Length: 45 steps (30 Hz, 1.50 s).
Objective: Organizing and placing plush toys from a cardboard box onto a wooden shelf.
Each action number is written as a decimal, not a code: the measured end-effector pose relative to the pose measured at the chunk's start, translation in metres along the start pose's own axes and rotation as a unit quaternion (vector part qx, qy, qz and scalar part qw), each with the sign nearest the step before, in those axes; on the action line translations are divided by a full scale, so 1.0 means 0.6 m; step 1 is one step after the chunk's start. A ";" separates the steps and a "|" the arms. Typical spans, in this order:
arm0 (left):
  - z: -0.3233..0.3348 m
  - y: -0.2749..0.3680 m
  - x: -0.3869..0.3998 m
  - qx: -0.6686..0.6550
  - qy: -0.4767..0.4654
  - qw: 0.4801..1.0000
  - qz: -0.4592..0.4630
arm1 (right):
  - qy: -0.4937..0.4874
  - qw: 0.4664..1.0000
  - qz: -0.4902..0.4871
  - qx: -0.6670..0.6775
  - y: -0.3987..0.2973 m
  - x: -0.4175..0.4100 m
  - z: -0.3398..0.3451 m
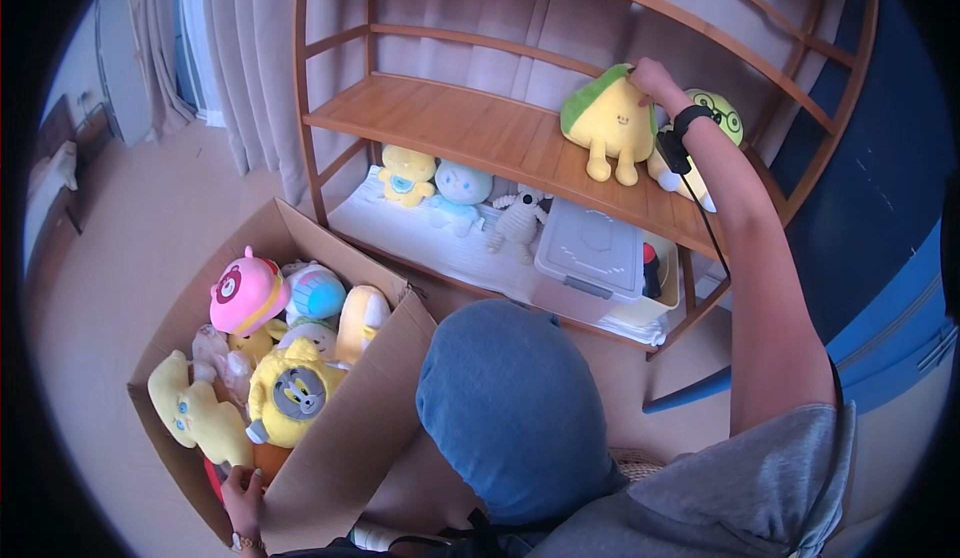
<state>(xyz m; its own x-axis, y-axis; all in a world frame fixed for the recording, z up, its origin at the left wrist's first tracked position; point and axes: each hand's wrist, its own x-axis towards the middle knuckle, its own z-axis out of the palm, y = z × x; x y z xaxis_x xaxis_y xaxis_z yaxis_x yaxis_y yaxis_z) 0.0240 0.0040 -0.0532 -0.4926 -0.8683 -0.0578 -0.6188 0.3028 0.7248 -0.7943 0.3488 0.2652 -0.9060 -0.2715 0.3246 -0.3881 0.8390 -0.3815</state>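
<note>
My right hand [654, 82] grips the top corner of a yellow and green triangular plush toy [611, 127]. The toy sits upright on the upper wooden shelf board [450, 123], its legs near the front edge. Beside it, partly behind my forearm, is a plush toy with a green head and glasses [720, 115]. My left hand [244, 494] is at the near corner of a cardboard box [352, 423], by the tip of a pale yellow plush toy [199, 412]. Whether its fingers hold anything is unclear. A yellow plush with a grey cat face [296, 393] lies inside the box.
The box also holds a pink bear plush [247, 295] and several others. On the lower shelf are a yellow plush [406, 175], a pale blue plush [461, 187], a striped plush [517, 220] and a lidded plastic bin [589, 250]. A rounded blue cloth shape [514, 408] blocks the foreground.
</note>
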 end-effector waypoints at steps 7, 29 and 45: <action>-0.003 0.020 -0.004 -0.001 -0.009 1.000 -0.022 | -0.035 0.994 -0.010 -0.105 -0.006 0.022 0.011; -0.003 0.015 -0.008 -0.035 -0.008 0.999 -0.002 | 0.031 0.990 0.034 -0.136 -0.039 -0.007 0.013; -0.020 0.068 -0.025 0.031 -0.027 0.999 -0.036 | 0.120 0.773 -0.622 -0.032 -0.479 -0.295 0.230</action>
<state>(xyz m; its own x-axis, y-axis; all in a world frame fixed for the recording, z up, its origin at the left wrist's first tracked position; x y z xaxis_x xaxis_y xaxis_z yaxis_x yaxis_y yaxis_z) 0.0137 0.0243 -0.0145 -0.4763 -0.8671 -0.1463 -0.6897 0.2651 0.6739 -0.5456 0.0909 0.1981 0.2212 -0.7980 0.5606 -0.9179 0.0239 0.3961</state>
